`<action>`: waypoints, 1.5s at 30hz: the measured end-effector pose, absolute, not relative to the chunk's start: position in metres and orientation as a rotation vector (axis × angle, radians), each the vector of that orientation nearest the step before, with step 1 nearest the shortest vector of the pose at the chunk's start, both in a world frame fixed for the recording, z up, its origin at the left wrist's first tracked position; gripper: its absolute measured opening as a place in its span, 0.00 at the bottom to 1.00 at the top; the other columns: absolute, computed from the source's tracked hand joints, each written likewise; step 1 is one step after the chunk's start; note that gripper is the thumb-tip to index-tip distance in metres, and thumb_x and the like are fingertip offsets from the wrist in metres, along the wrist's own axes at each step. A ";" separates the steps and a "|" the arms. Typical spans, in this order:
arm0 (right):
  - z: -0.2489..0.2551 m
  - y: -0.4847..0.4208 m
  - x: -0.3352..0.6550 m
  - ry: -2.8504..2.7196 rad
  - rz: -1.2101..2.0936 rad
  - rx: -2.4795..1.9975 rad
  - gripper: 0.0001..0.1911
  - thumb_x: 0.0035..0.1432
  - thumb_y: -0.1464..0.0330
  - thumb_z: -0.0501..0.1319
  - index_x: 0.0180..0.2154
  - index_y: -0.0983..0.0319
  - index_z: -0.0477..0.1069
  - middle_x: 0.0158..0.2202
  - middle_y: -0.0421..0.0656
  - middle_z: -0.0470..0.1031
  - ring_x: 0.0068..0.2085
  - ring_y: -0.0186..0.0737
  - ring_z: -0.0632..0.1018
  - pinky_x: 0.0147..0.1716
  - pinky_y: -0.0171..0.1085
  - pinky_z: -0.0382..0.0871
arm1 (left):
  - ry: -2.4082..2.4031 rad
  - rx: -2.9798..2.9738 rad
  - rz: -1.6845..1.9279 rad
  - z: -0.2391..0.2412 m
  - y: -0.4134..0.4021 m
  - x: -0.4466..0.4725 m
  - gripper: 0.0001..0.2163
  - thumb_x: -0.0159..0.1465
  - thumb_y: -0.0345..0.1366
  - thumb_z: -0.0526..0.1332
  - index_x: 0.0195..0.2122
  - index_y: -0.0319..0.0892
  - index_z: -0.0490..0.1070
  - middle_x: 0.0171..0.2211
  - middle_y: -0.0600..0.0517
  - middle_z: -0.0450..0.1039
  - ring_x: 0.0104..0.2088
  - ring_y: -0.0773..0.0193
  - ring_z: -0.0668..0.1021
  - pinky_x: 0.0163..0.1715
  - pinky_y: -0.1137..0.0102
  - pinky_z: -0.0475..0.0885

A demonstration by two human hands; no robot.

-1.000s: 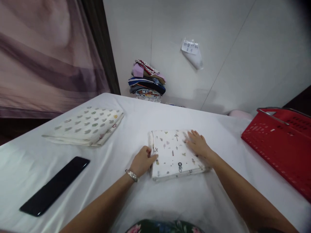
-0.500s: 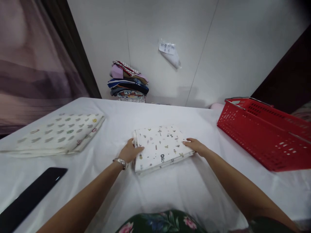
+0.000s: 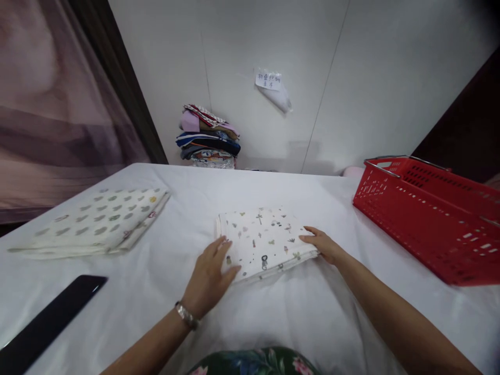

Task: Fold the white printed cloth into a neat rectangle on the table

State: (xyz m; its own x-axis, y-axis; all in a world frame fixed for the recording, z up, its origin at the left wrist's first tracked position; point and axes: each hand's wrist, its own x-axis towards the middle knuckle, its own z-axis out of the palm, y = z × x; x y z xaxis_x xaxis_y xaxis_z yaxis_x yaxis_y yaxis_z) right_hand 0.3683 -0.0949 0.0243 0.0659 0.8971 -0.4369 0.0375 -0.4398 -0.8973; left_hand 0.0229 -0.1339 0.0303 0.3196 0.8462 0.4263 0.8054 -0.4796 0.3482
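Note:
In the middle of the white-covered table lies a folded white cloth [image 3: 265, 242] printed with small green, grey and brown motifs. My left hand [image 3: 211, 273] is over its near left corner, fingers apart and stretched out, with a silver bracelet at the wrist. At the cloth's right edge, my right hand [image 3: 322, 245] grips the folded layers, thumb on top and the other fingers partly hidden beneath. Farther left rests a second folded cloth [image 3: 97, 221], cream with rows of grey-green shapes.
A red plastic basket [image 3: 422, 224] with metal handles stands on the right of the white table cover [image 3: 258, 190]. A black flat slab [image 3: 50, 317] lies at the near left. Behind the table is a stack of folded fabrics [image 3: 209, 138] against the wall.
My left hand has come off the cloth's left edge and moved nearer, over the near left corner, with its fingers spreading. My right hand stays at the right edge.

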 end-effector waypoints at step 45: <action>0.049 -0.091 0.360 -1.830 0.730 -1.748 0.26 0.53 0.58 0.57 0.54 0.55 0.64 0.44 0.43 0.72 0.44 0.43 0.73 0.45 0.39 0.64 | 1.480 2.337 0.858 0.031 -0.192 0.006 0.19 0.58 0.32 0.56 0.52 0.46 0.64 0.52 0.47 0.66 0.53 0.57 0.68 0.54 0.58 0.62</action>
